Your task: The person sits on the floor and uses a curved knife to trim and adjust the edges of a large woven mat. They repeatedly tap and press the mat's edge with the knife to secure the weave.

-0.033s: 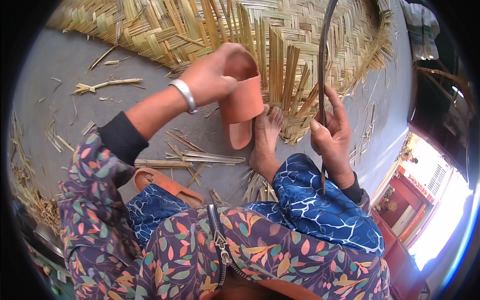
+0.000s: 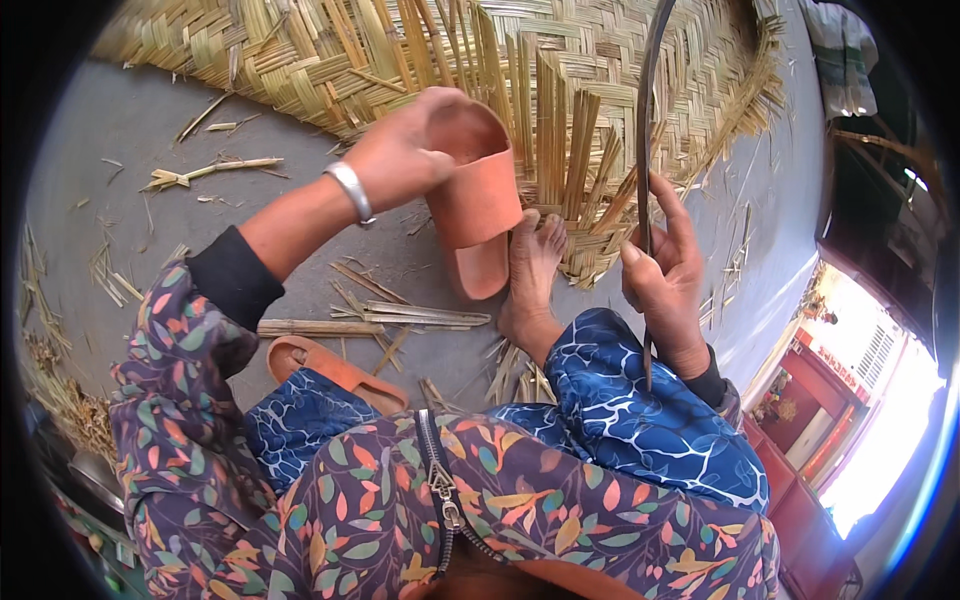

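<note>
An orange slide slipper (image 2: 474,205) hangs from my left hand (image 2: 400,150), whose fingers and thumb grip it at its upper end. Its lower end is beside my bare foot (image 2: 535,265). On the right, my right hand (image 2: 665,270) holds a long, thin, dark curved blade-like strip (image 2: 643,120) upright, thumb against it and index finger raised. The strip's top runs out of view and its lower tip lies over my blue trouser leg (image 2: 640,420). A woven mat (image 2: 330,60) of split stalks spreads ahead, with uncut ends (image 2: 550,130) standing up near my foot.
My other foot wears a matching orange slipper (image 2: 340,372). Loose stalk pieces (image 2: 420,314) and a forked stalk (image 2: 212,172) lie on the grey floor (image 2: 330,240). A cloth (image 2: 845,60) hangs at the far right, above a bright doorway. Dry straw (image 2: 75,400) lies at the left edge.
My left hand and the upper part of the slipper have shifted slightly to the left. My right hand and the dark strip look almost unmoved.
</note>
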A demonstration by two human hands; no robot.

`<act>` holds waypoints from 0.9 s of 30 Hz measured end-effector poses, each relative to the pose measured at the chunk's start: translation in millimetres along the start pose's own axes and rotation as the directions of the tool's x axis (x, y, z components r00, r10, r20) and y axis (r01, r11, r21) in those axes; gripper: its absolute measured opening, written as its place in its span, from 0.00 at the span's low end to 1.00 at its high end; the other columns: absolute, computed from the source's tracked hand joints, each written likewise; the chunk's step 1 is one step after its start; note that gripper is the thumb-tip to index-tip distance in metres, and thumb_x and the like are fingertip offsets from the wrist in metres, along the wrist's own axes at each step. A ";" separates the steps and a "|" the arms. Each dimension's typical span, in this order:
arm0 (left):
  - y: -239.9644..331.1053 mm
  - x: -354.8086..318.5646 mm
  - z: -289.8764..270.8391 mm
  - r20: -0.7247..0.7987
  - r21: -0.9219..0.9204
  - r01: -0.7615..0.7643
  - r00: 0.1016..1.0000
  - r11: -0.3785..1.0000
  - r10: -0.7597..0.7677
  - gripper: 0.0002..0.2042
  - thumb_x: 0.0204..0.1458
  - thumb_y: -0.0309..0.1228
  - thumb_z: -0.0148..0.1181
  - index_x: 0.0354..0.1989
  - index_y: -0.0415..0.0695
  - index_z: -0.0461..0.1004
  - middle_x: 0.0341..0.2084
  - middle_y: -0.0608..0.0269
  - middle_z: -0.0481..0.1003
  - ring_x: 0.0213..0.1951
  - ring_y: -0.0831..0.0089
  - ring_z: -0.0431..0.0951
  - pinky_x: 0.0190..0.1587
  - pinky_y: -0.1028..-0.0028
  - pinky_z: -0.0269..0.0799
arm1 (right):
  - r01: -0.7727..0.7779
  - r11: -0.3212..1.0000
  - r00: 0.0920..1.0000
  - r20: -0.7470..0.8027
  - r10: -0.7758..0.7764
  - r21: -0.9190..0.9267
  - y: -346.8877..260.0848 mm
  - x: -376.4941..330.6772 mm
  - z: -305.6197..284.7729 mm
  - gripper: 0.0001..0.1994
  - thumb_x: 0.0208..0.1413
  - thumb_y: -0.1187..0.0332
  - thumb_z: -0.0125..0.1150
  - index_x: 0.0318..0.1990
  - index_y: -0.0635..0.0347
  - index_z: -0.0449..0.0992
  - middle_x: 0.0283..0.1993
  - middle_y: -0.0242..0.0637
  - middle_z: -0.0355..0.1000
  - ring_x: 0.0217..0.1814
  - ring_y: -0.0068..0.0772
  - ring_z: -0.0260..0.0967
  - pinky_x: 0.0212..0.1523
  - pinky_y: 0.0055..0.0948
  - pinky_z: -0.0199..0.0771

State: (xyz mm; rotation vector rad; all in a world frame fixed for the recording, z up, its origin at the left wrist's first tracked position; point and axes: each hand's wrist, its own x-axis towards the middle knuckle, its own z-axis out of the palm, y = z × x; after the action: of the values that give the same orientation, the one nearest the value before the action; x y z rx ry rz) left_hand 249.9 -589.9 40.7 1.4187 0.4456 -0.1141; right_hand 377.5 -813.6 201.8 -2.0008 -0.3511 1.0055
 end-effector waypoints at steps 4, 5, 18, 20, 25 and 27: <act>-40.1 -14.8 4.1 -0.078 -0.099 -0.128 0.990 0.987 0.121 0.30 0.45 0.15 0.44 0.62 0.41 0.61 0.55 0.60 0.68 0.54 0.74 0.71 0.57 0.74 0.68 | -0.028 1.000 0.999 -0.022 0.028 0.008 8.4 -13.1 -7.4 0.37 0.53 0.78 0.55 0.71 0.64 0.49 0.62 0.44 0.64 0.57 0.28 0.69 0.55 0.24 0.67; -42.3 -17.5 11.2 -0.108 -0.100 -0.181 0.980 0.978 0.170 0.31 0.44 0.15 0.44 0.62 0.41 0.62 0.55 0.60 0.67 0.55 0.74 0.71 0.59 0.74 0.67 | -0.029 0.999 0.999 -0.031 0.030 0.023 10.1 -15.5 -7.9 0.37 0.53 0.78 0.55 0.71 0.64 0.49 0.61 0.44 0.65 0.57 0.28 0.69 0.54 0.25 0.67; -50.8 12.8 54.6 -0.315 0.029 -0.318 0.897 0.948 0.311 0.27 0.45 0.14 0.43 0.56 0.43 0.70 0.49 0.53 0.77 0.51 0.60 0.78 0.56 0.69 0.71 | 0.025 0.583 0.976 -0.106 -0.190 -0.812 135.7 0.7 -48.4 0.43 0.44 0.71 0.62 0.71 0.47 0.52 0.52 0.48 0.72 0.44 0.56 0.74 0.41 0.44 0.76; -56.1 15.9 62.1 -0.403 -0.032 -0.286 0.880 0.958 0.249 0.26 0.45 0.15 0.43 0.55 0.43 0.71 0.47 0.54 0.78 0.50 0.60 0.79 0.55 0.69 0.72 | -0.013 0.555 0.985 -0.105 -0.134 -0.832 149.0 0.9 -48.6 0.45 0.44 0.71 0.61 0.72 0.45 0.48 0.49 0.46 0.72 0.44 0.56 0.73 0.39 0.47 0.76; -56.1 20.4 81.7 -0.565 -0.014 -0.151 0.816 0.988 0.117 0.25 0.45 0.13 0.42 0.54 0.41 0.72 0.47 0.62 0.77 0.48 0.75 0.76 0.53 0.75 0.70 | 0.077 0.463 0.979 -0.022 -0.204 -0.883 166.2 24.5 -44.8 0.45 0.48 0.67 0.58 0.74 0.46 0.40 0.49 0.47 0.71 0.41 0.57 0.72 0.37 0.49 0.75; -59.1 24.0 84.0 -0.618 -0.017 -0.151 0.779 0.988 0.108 0.25 0.45 0.13 0.43 0.53 0.41 0.72 0.47 0.62 0.77 0.48 0.75 0.76 0.53 0.76 0.69 | 0.008 0.438 0.992 -0.047 -0.114 -0.899 154.6 32.8 -39.9 0.45 0.49 0.67 0.58 0.74 0.47 0.40 0.49 0.47 0.71 0.41 0.57 0.73 0.38 0.50 0.75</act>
State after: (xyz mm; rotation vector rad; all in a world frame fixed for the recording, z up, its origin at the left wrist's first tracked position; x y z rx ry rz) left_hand 271.2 -676.4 -15.6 1.3963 0.8797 0.4953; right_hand 410.9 -910.6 75.2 -2.9583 -1.0941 0.6807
